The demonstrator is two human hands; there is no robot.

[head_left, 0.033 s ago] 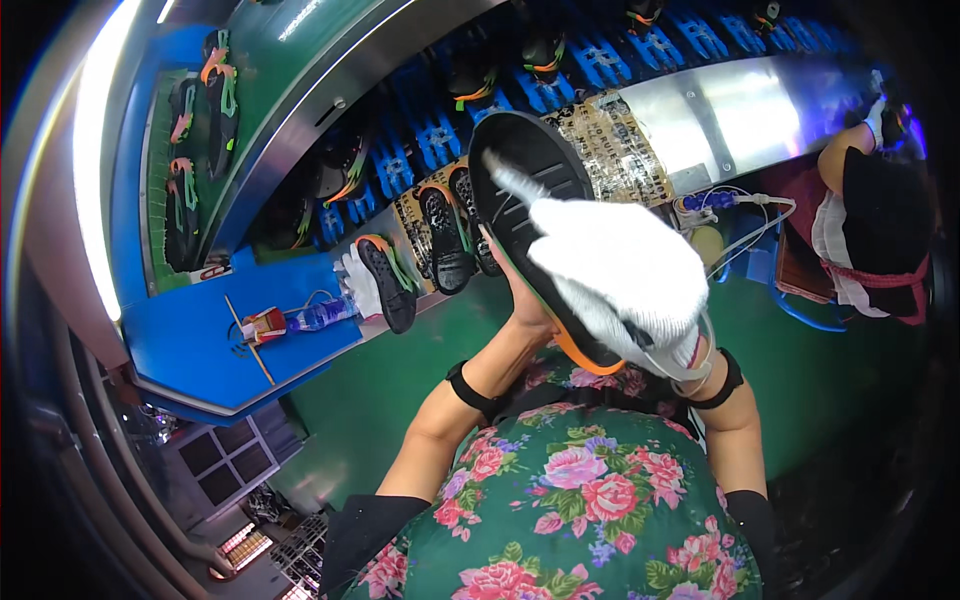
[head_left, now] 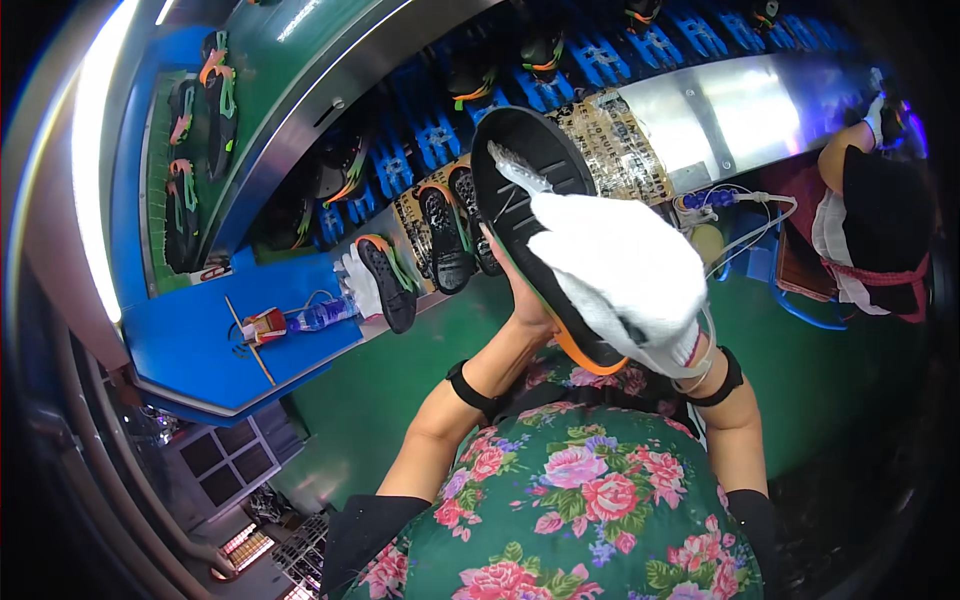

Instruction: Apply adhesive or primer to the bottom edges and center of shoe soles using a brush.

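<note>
A black shoe sole (head_left: 525,228) with an orange edge at its heel is tilted up in front of me, its hollow inner side facing me. My left hand (head_left: 526,302), bare, is closed around the sole's left edge from below. My right hand (head_left: 622,265), in a white knitted glove, is closed on a small brush (head_left: 520,172) with a pale, shiny head. That head rests at the sole's inner face, toward the toe; the glove hides the handle. Just left of the held sole, two more black soles, one a dark sole (head_left: 446,240), lean on the bench edge.
Another sole (head_left: 388,285) leans beside a white glove (head_left: 360,283). A plastic bottle (head_left: 322,314) and a red-yellow container (head_left: 264,326) with a stick lie on the blue table (head_left: 190,345). Beyond runs a conveyor with blue racks (head_left: 437,140). A co-worker (head_left: 885,215) sits at right.
The brush head has shifted slightly right and down along the sole and shows sharper now. The toe of the sole has tipped slightly to the right.
</note>
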